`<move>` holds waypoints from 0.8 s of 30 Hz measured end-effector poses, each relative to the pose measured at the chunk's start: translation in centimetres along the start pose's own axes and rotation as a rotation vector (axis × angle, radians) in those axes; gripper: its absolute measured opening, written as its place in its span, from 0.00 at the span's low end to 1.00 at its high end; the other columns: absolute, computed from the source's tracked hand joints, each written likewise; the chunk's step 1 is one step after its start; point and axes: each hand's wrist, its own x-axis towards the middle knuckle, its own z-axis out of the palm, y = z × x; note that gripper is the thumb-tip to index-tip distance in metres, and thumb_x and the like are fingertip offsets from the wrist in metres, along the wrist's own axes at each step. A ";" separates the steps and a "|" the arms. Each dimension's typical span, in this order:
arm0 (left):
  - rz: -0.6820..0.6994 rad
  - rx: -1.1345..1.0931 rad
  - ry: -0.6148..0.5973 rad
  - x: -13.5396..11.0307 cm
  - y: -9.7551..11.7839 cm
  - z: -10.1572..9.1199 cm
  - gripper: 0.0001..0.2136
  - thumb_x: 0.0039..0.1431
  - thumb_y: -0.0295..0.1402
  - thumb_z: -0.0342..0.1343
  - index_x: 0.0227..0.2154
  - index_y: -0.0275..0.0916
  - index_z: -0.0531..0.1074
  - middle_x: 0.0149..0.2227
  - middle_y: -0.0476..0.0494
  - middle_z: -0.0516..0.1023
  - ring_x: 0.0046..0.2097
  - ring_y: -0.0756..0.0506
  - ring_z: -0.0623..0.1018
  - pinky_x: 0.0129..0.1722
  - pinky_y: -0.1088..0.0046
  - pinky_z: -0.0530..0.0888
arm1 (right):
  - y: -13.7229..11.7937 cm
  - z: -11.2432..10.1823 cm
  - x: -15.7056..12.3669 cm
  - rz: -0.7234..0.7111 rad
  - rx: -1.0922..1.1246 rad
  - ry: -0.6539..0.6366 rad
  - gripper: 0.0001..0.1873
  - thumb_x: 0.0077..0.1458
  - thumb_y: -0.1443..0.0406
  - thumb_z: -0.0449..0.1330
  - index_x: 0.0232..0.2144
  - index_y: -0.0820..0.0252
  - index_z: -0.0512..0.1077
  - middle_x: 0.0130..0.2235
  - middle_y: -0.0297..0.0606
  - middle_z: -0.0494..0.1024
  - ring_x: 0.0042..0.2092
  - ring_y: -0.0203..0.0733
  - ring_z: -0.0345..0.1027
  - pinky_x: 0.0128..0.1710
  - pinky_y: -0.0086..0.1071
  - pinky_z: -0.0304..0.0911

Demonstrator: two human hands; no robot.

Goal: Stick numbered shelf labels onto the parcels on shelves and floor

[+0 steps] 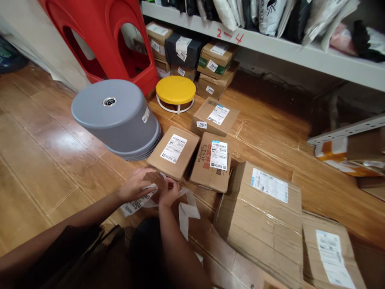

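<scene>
My left hand (136, 185) is closed on a strip of printed number labels (138, 203), which hangs down below the fingers. Beside it, my right hand (169, 192) has its fingertips pinched together at the near edge of a flat cardboard box (182, 158). A small white bit shows between the two hands, but what the right fingers hold is too small to make out. White backing paper (189, 210) trails on the floor past my right wrist. A smaller printed carton (207, 176) with a shipping label stands right of the flat box.
Behind is a box labelled 5001 (207, 127). A large taped carton (258, 228) and another box (313, 241) lie at right. A grey oval stool (126, 124), yellow round stool (176, 89) and red stool (104, 24) stand behind-left. A white shelf (270, 50) holds bagged parcels.
</scene>
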 end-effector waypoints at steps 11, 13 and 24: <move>0.435 0.338 -0.022 3.5 0.0 -1.3 0.09 0.53 0.32 0.54 0.21 0.39 0.75 0.63 0.39 0.63 0.65 0.38 0.59 0.64 0.56 0.53 | 1.0 2.7 -0.9 0.216 -0.072 0.202 0.13 0.54 0.55 0.57 0.33 0.60 0.69 0.37 0.53 0.77 0.37 0.51 0.72 0.36 0.42 0.69; 0.439 0.326 -0.020 3.4 0.1 -1.3 0.10 0.53 0.32 0.54 0.19 0.39 0.74 0.63 0.39 0.63 0.65 0.38 0.59 0.64 0.55 0.52 | 1.0 2.0 -1.0 0.200 -0.101 0.171 0.14 0.54 0.54 0.57 0.33 0.59 0.67 0.38 0.55 0.76 0.37 0.52 0.71 0.35 0.44 0.68; 0.369 0.270 -0.044 3.4 1.3 -1.6 0.10 0.53 0.32 0.54 0.19 0.40 0.74 0.62 0.39 0.64 0.65 0.38 0.59 0.64 0.52 0.50 | -1.7 -2.1 -0.4 -0.221 -0.144 -0.257 0.15 0.54 0.65 0.52 0.42 0.60 0.73 0.45 0.48 0.78 0.50 0.50 0.68 0.53 0.47 0.59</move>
